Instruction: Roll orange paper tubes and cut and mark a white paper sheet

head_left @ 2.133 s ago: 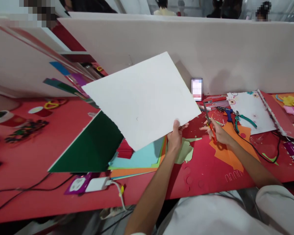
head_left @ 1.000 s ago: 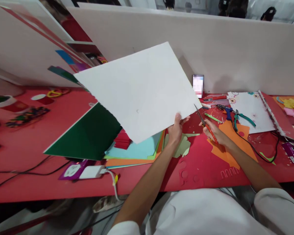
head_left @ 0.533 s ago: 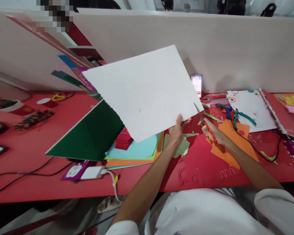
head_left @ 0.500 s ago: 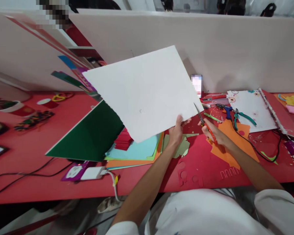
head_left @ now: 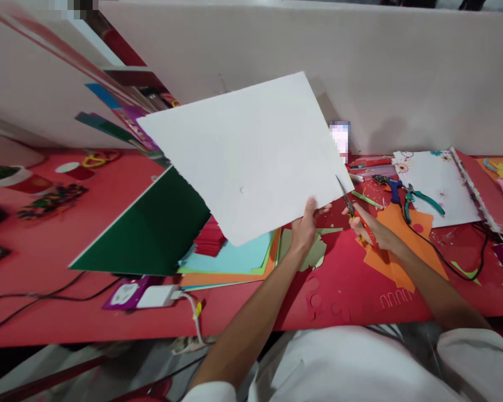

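A large white sheet of card (head_left: 243, 156) is held up tilted over the table, its lower edge pinched by my left hand (head_left: 305, 228). My right hand (head_left: 371, 228) is closed on scissors (head_left: 366, 229) with orange handles. The scissor blades overlap the sheet's lower right corner; whether they are cutting into it I cannot tell. Under the sheet lie a stack of coloured paper (head_left: 230, 259), a small pile of red pieces (head_left: 208, 239) and a dark green board (head_left: 151, 229). Below my hands is a red sheet (head_left: 339, 279) with cut-out shapes.
To the right lie orange paper (head_left: 421, 223), teal-handled pliers (head_left: 423, 200), a blue glue gun (head_left: 394, 188) with its cord, and a flower-decorated sheet (head_left: 440, 190). A purple power strip (head_left: 128, 293) sits at front left. A white partition (head_left: 251, 39) stands behind the table.
The view has tipped slightly downward. My left hand still holds the white sheet, and the scissors in my right hand stay at its lower right corner with little visible change.
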Available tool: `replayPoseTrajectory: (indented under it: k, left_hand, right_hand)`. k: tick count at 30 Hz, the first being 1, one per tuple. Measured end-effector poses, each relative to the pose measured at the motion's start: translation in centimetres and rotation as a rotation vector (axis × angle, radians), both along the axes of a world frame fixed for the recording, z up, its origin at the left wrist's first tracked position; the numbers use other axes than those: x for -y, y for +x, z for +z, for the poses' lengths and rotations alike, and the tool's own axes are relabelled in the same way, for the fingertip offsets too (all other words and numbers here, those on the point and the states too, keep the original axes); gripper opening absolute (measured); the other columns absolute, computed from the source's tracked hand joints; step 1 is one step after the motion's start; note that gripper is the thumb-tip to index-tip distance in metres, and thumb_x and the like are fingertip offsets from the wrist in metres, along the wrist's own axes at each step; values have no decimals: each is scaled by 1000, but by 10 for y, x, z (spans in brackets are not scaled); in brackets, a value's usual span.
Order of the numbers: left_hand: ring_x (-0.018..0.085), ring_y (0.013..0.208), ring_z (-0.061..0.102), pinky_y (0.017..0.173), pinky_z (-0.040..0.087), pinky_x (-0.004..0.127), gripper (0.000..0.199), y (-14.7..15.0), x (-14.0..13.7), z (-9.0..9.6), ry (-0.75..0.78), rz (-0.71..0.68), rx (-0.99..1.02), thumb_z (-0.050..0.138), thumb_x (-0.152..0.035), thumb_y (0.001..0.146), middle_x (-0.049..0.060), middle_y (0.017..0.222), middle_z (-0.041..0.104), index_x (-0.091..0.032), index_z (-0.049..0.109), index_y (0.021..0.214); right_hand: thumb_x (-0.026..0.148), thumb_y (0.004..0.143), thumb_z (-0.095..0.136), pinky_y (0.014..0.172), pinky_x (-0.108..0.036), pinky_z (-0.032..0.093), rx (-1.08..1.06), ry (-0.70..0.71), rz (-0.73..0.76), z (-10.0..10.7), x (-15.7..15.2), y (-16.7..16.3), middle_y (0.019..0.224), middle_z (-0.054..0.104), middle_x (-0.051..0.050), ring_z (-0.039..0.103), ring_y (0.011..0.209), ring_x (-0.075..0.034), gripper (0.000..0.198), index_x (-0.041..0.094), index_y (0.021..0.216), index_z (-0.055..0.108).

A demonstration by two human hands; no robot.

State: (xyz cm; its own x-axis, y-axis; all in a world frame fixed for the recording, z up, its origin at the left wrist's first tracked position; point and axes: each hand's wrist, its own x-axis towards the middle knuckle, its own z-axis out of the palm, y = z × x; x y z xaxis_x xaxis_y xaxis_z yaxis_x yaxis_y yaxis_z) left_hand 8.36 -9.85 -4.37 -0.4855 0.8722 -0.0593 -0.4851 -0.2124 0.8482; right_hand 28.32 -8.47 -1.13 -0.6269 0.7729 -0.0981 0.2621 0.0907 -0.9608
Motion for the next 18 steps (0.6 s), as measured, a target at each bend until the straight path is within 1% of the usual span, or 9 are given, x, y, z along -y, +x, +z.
replayPoseTrajectory:
  k: [6,9,12,15,18]
  left_hand:
    - [29,100,82,98,64,41,39,-1,1,-2,3,-9,-20,86,-53,84,11,101,83,-19,78,103]
    - [30,103,82,97,65,42,39,0,1,-1,-23,-10,-9,85,-52,85,11,101,83,-19,78,104]
    - [31,105,81,97,65,43,39,1,1,0,-44,-11,3,85,-51,85,11,102,84,-19,77,106]
    - [31,105,81,97,65,42,37,2,1,0,-53,-12,17,85,-49,86,10,101,84,-19,78,106]
    - [30,104,82,95,65,40,35,2,0,0,-59,-4,31,85,-48,87,11,100,84,-19,78,105]
  right_hand:
    - [89,92,47,51,-25,45,38,42,-22,0,0,-2,84,51,3,53,56,-10,72,25,126,49]
    - [89,93,45,52,-26,47,62,36,-21,-1,-2,-1,84,51,3,55,57,-11,71,26,126,49]
    - [89,94,42,50,-26,47,78,23,5,-1,-3,0,79,49,5,54,54,-12,70,26,126,48]
    - [86,96,43,49,-26,45,75,33,0,1,-2,1,75,47,6,52,52,-12,67,27,126,49]
    - [80,98,49,50,-26,45,71,27,-9,2,-1,1,76,48,5,52,52,-11,61,26,127,50]
